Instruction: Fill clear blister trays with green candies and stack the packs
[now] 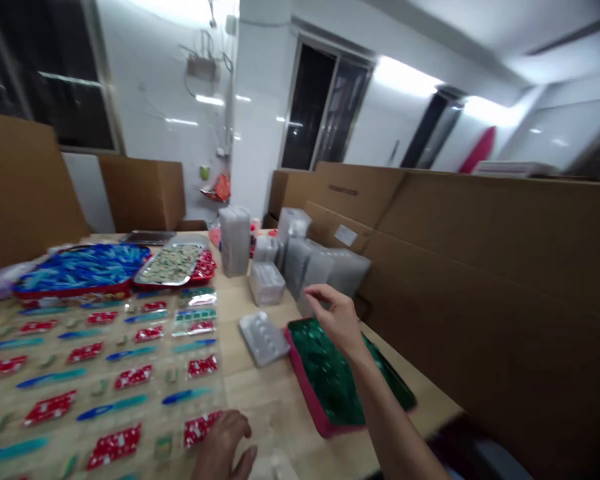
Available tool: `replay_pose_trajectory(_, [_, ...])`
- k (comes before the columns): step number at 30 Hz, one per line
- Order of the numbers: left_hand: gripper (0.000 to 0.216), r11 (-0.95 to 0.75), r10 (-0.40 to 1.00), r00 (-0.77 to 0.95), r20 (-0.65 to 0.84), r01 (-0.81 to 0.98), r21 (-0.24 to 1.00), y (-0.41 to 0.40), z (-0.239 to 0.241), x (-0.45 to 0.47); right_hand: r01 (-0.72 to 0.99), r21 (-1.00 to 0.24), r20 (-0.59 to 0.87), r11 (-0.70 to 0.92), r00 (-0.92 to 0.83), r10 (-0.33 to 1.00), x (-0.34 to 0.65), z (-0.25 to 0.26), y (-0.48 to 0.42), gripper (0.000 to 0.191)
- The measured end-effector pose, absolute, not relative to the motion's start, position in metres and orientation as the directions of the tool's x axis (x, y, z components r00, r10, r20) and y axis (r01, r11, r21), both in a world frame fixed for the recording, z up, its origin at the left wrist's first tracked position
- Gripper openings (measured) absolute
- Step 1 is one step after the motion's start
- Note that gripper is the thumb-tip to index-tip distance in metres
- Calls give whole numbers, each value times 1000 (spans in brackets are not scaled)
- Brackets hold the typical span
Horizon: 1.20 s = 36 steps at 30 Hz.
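Observation:
My right hand [334, 313] reaches forward above the far end of a pink tray [307, 393] filled with small green pieces. Its fingers are curled toward stacks of clear plastic blister packs [325, 267]; nothing shows in them. My left hand [225, 443] rests low on the wooden table [260, 393], fingers bent, beside a red packet [200, 427] at the edge of a grid of red packets and blue and teal pieces laid out under clear plastic. A single clear blister tray [263, 338] lies between the grid and the pink tray.
At the far left sit a red tray of blue pieces [80, 268] and a metal tray of small pale items [173, 263]. Tall clear pack stacks [235, 240] stand behind. Large cardboard sheets [480, 267] wall the right side, and boxes [143, 193] stand at the back left.

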<state>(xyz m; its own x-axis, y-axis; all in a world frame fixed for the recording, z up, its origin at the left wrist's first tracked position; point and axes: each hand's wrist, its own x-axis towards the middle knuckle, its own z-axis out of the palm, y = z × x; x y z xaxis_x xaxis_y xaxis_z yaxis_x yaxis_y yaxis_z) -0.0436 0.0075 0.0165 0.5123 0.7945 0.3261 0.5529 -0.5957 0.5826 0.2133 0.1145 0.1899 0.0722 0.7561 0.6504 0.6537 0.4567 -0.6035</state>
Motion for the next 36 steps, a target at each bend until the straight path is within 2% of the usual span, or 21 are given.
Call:
replay_pose_trajectory(3, [21,-689,725,527,445,550,472,-5,8,-25,724,-629,488,283,84,869,257,171,86,16])
replay_pose_trajectory(5, [30,-674,736,590,332,598,434,-13,12,-13,805,-558,382,201,34,924,275,152,71,15])
replay_pose_trajectory(7, [44,-627,756,642,126,654,424,-19,19,-2,890,-423,307,170,-35,951,283,134,59,14])
replay_pose_trajectory(10, [59,-563,744,659,-112,709,424,-26,28,8,963,-203,278,174,-114,954,278,115,52,13])
replay_pose_trajectory(14, [63,-528,746,634,-203,749,400,-34,34,11,973,36,272,229,-230,935,259,106,62,15])
replay_pose_trajectory(18, [62,-514,755,623,-203,755,407,-38,38,10,969,88,219,229,-243,945,250,103,79,21])
replay_pose_trajectory(20, [59,-498,774,608,-175,756,425,-37,39,11,969,37,226,246,-248,942,252,102,81,21])
replay_pose_trajectory(21, [56,-490,789,597,-148,756,435,-36,39,11,963,-36,248,268,-251,936,252,102,79,19])
replay_pose_trajectory(23, [48,-477,817,569,-91,756,449,-33,39,12,898,-293,293,327,-242,925,251,102,71,16])
replay_pose_trajectory(25, [41,-469,835,548,-52,758,453,-31,39,13,718,-596,299,359,-217,929,246,99,60,16])
replay_pose_trajectory(26, [38,-471,837,545,-37,754,457,-31,39,13,617,-706,277,347,-210,938,241,97,53,16])
replay_pose_trajectory(28, [32,-480,833,553,-19,740,471,-32,38,14,470,-832,216,295,-214,953,230,90,42,14])
replay_pose_trajectory(31, [28,-485,826,564,-17,725,489,-39,35,13,464,-838,168,286,-278,946,215,79,33,11])
replay_pose_trajectory(36, [30,-464,827,560,-50,730,502,-49,32,11,619,-629,181,471,-472,863,197,60,33,25])
